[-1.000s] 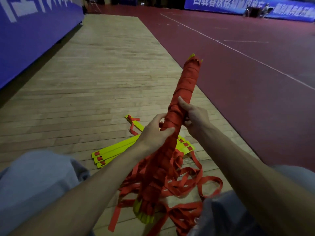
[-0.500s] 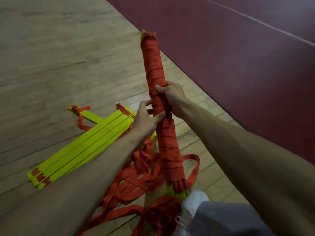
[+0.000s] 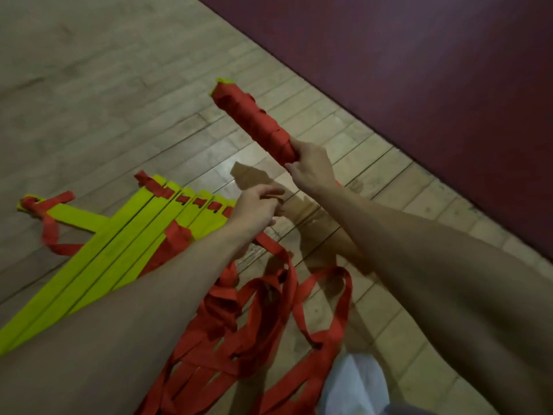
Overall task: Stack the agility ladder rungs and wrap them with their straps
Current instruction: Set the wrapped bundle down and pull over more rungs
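Change: your left hand [image 3: 258, 205] has left the bundle [image 3: 254, 122]; fingers curled, contents unclear.
Right hand [image 3: 311, 167]: grips bundle, raised above floor.
Rungs [image 3: 125, 247]: floor, unstacked.
Meaning: straps [image 3: 269, 313] still loose.

Loose rungs [image 3: 98, 265] left on floor [image 3: 89, 100], straps [image 3: 254, 319] beside them, wrapped bundle [image 3: 254, 121] above right

Glossy wooden plank floor [image 3: 98, 94] borders maroon court surface [image 3: 419, 55].
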### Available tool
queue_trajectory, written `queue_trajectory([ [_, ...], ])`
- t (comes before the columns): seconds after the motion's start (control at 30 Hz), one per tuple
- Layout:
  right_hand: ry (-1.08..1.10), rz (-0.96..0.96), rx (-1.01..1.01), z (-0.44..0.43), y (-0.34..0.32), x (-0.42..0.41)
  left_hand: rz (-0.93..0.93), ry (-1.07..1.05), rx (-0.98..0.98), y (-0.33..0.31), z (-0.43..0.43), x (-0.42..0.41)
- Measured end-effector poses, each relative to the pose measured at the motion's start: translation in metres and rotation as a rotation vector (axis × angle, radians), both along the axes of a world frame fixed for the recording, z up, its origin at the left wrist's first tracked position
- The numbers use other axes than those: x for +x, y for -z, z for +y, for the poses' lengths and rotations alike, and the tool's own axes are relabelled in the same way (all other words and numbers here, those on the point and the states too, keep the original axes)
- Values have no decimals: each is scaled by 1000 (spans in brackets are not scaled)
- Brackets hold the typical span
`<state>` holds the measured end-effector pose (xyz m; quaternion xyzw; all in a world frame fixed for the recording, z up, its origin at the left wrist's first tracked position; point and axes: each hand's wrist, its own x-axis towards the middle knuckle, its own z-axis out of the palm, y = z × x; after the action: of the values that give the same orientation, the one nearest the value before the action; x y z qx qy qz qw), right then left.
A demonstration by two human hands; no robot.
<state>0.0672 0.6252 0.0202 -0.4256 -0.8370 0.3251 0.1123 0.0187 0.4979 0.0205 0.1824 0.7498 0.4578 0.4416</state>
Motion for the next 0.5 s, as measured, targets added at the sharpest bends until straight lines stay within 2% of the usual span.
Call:
queue_trajectory([
  [0.13,-62,-173,7,-2,40,8,56,8,-89,30,-10,-11],
  [0.27,-36,-292,64,-11,56,6,58,-17,-113,40,-25,-25],
  [0.43,-112,-197,264,-42,51,-15,158,27,-149,42,-42,-52],
  [0.5,-144,-186,277,-66,54,-27,204,54,-162,41,-53,-71],
])
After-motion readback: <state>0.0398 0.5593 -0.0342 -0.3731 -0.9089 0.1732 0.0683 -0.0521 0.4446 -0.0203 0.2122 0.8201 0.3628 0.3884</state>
